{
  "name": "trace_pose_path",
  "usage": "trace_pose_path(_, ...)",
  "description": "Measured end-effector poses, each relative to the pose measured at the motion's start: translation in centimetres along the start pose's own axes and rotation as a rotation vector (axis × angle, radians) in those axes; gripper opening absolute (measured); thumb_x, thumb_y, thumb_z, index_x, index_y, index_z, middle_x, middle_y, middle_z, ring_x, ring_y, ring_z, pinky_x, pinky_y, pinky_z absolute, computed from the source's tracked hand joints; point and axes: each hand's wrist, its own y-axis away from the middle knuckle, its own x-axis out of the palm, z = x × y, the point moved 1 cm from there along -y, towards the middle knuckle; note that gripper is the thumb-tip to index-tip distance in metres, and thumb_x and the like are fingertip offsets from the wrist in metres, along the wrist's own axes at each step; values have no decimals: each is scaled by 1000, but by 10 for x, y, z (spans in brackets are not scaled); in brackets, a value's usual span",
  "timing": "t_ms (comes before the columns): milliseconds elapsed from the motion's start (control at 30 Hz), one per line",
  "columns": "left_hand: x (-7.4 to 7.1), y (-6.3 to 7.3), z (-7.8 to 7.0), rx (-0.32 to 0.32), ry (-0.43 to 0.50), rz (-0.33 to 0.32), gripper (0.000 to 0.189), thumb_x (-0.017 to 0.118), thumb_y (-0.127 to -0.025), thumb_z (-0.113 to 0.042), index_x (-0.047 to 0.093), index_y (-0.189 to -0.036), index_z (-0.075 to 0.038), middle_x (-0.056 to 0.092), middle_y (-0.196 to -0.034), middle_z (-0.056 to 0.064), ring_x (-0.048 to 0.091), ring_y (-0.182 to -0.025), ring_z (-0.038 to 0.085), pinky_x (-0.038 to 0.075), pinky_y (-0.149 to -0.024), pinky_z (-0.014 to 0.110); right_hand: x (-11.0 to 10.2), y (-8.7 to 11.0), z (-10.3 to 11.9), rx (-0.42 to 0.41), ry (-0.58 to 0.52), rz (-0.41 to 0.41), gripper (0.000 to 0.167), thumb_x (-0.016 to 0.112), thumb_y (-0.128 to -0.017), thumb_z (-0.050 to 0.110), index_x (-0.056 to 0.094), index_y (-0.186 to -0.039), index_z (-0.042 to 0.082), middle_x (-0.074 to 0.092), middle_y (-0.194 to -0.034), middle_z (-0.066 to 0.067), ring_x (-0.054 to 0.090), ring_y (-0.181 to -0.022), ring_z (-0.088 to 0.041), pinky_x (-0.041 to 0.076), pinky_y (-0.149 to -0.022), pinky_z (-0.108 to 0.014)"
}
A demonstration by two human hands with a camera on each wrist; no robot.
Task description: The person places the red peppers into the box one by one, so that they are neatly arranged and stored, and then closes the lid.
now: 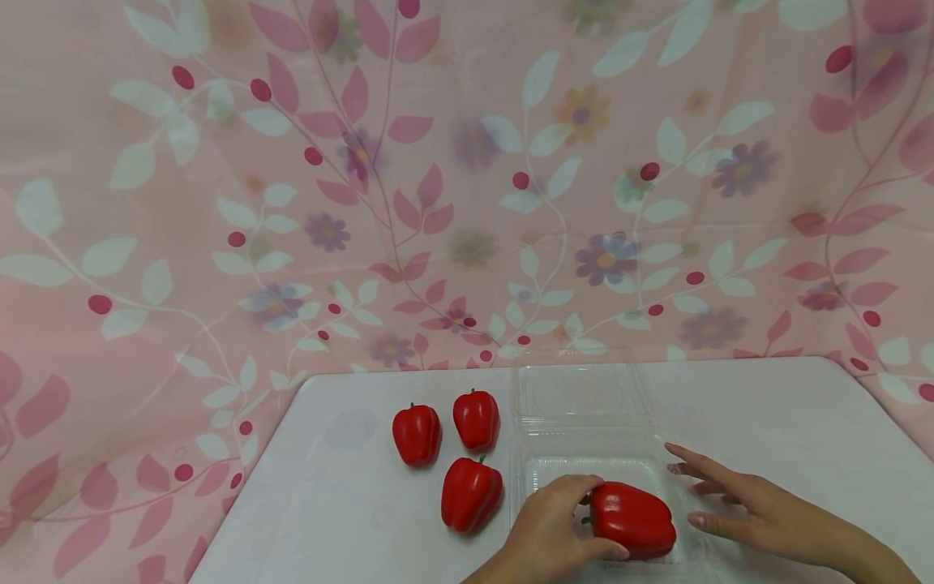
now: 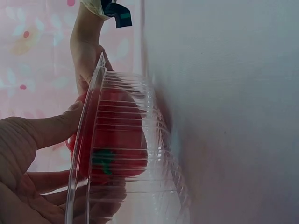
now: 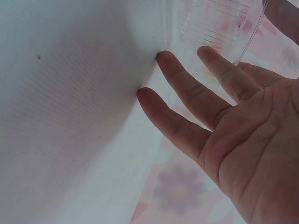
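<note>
Red bell pepper (image 1: 633,521) is inside the tray of a clear plastic clamshell container (image 1: 616,464), directly right of the left hand (image 1: 550,526). Its long axis runs mostly left to right, green stem (image 2: 103,161) pointing at the left palm, blunt end toward the right hand (image 1: 762,515). Left hand is nearer: it pinches the stem end, thumb on the near side, fingers on the far side. Right hand is just beyond the blunt end, apart from the pepper, fingers spread near the container's right edge; two fingertips look to be touching the white table (image 1: 343,507). Can't tell whether the pepper rests on the tray floor or hangs in the grip. Lid (image 1: 576,395) is folded back, past the tray's far edge. Left of the container, loose on the table: far-left pepper (image 1: 417,436), back pepper (image 1: 476,421), front pepper (image 1: 471,496).
</note>
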Motion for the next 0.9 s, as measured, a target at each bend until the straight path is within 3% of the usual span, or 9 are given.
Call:
trace_pose_path(333, 6, -3, -1, -35, -30, 13, 57, 87, -76, -28, 58, -126, -27, 60, -111, -21, 55, -91, -6, 51, -76, 16, 0, 1, 0, -3, -2, 6, 80, 65, -95, 31, 18, -158, 17, 52, -139, -21, 62, -108, -12, 57, -77, -48)
trace_pose_path(600, 10, -6, -4, -21, -39, 31, 59, 86, -77, -27, 57, -127, -26, 59, -113, -20, 54, -92, -6, 51, -78, 16, 1, 0, 0, 6, -18, 0, 81, 66, -94, 31, 18, -158, 18, 51, -139, -22, 63, -108, -22, 56, -75, -53)
trace_pose_path(900, 15, -8, -4, -14, -42, 45, 61, 87, -75, -26, 56, -128, -27, 58, -112, -20, 54, -91, -6, 51, -76, 15, 1, 2, 0, -21, 7, -16, 82, 67, -93, 32, 19, -158, 18, 54, -137, -20, 63, -107, -12, 57, -76, -49)
